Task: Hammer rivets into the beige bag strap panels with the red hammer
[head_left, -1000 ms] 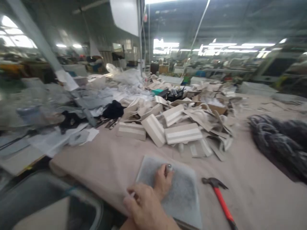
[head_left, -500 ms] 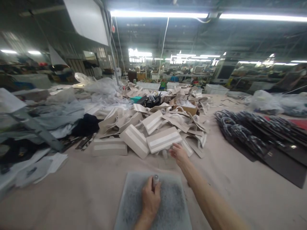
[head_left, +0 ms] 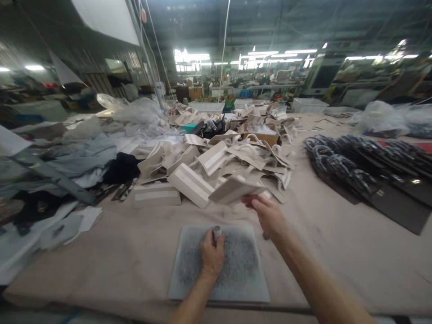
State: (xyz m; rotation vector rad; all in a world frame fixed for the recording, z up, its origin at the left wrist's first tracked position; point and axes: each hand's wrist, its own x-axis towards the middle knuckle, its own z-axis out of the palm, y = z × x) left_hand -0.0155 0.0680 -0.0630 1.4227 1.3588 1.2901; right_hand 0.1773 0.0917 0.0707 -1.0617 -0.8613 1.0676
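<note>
My left hand (head_left: 212, 256) is wrapped round a small upright metal cylinder (head_left: 217, 231), perhaps a hand punch; its round top shows above my fingers. Below that hand lies a grey, scuffed square board (head_left: 245, 279) on the table. With my right hand (head_left: 268, 213) I pinch the near right edge of a beige bag panel (head_left: 232, 190), tilted and lifted a little off the pile. Similar panels (head_left: 191, 183) with pale strips and looped handles are heaped just beyond. Next to my right wrist, a small dark object (head_left: 266, 236) is partly hidden.
Dark bag panels with wrapped handles (head_left: 351, 175) are stacked at the right. A cardboard box (head_left: 270, 138) stands among the beige pieces. Clear plastic bags (head_left: 138, 114), black cloth (head_left: 121, 168) and a slanted metal bar (head_left: 57, 173) occupy the left.
My right hand has closed on a beige panel, tilting it up off the pile. My left hand keeps its hold on the cylinder over the board. The view has tipped downward.
</note>
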